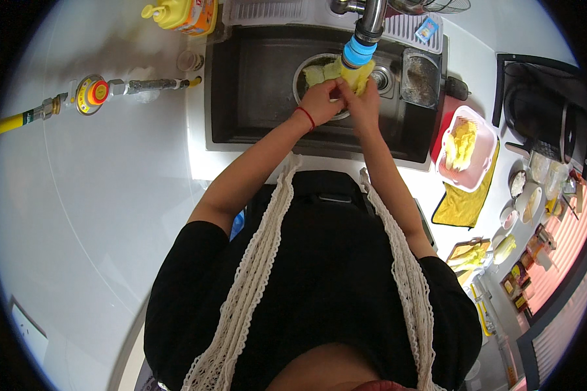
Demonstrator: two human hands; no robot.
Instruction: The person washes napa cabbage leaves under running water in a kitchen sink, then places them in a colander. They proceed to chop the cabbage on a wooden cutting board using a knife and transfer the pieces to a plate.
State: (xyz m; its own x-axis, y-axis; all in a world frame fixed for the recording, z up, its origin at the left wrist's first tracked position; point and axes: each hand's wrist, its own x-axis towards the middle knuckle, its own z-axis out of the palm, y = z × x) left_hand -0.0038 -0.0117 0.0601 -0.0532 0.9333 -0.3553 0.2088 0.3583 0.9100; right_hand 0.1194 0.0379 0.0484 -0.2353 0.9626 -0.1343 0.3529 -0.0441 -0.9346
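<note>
Both my hands meet over a round metal bowl (298,78) in the dark kitchen sink (254,88). Between them is a yellow-green cabbage leaf (362,80), held under the blue nozzle (358,51) of the faucet. My left hand (323,101), with a red cord at its wrist, pinches the leaf's lower edge. My right hand (363,105) grips the same leaf from the right, its fingers touching the left ones. Another pale green leaf (320,73) lies in the bowl, just beyond my left hand. The hands cover the bowl's near part.
A dark strainer tray (420,78) sits at the sink's right end. Right of the sink, a pink basket (477,171) holds cabbage leaves (462,146) beside a yellow cloth (464,205). A yellow detergent jug (191,17) stands back left. A gas valve (97,93) juts from the left wall.
</note>
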